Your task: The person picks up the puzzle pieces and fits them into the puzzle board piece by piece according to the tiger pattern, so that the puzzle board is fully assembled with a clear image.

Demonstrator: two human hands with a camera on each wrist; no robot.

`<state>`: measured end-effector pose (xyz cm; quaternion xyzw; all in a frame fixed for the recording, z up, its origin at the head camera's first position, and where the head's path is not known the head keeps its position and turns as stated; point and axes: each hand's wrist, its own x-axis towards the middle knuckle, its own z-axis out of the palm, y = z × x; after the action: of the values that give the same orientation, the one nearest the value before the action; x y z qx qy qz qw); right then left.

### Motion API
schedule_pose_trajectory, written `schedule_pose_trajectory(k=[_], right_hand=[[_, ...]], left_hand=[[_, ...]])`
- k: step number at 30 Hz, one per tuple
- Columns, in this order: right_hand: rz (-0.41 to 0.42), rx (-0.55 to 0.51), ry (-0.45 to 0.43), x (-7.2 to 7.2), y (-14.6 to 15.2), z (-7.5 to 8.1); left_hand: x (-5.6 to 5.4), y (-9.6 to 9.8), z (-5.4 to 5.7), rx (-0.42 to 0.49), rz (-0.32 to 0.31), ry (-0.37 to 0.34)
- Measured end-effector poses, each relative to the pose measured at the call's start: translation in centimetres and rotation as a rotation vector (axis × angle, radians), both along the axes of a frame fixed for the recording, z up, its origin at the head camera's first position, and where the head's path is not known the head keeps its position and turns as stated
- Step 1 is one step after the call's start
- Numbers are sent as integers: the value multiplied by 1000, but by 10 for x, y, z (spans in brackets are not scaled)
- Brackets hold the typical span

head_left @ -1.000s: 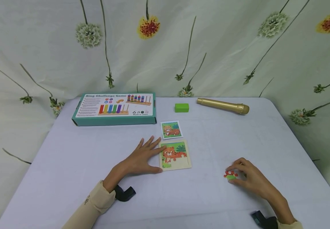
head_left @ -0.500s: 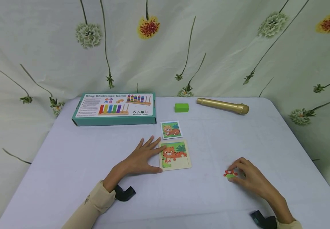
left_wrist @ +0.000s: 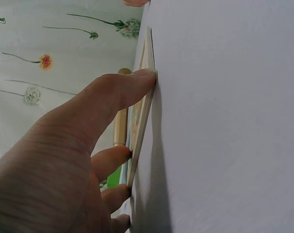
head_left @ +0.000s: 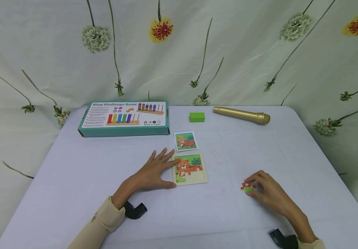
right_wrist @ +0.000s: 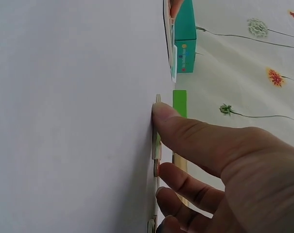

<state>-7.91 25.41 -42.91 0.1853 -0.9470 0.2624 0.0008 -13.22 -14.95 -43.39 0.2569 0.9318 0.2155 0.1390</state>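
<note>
In the head view a square wooden puzzle board [head_left: 194, 178] with a tiger picture lies mid-table, its lower part bare wood. My left hand [head_left: 154, 173] is spread at its left side, thumb at the lower left corner and a fingertip over the picture. The left wrist view shows the thumb [left_wrist: 132, 87] on the board's edge [left_wrist: 143, 121]. To the right, my right hand [head_left: 270, 192] pinches a small red and green puzzle piece [head_left: 247, 187] between thumb and fingers, low over the cloth. In the right wrist view the thumb [right_wrist: 168, 119] presses the piece's edge [right_wrist: 155, 141].
A small tiger picture card [head_left: 186, 141] lies just beyond the board. Farther back are a teal Ring Challenge Game box [head_left: 124, 131], a green block [head_left: 197, 117] and a gold microphone [head_left: 241, 115]. A flowered cloth [head_left: 238, 41] hangs behind the white-covered table [head_left: 104, 152].
My right hand has shifted slightly left and away from me with the puzzle piece. The left hand and the board have stayed in place.
</note>
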Motion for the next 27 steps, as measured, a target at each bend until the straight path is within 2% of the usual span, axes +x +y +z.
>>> schedule_pose_trajectory(k=[13,27], right_hand=[[-9,-30,-64,-1,-2,2],[35,-77,-47,-1,-6,-2]], left_hand=[[1,0,0,13,-5,3],[1,0,2,14,-9,11]])
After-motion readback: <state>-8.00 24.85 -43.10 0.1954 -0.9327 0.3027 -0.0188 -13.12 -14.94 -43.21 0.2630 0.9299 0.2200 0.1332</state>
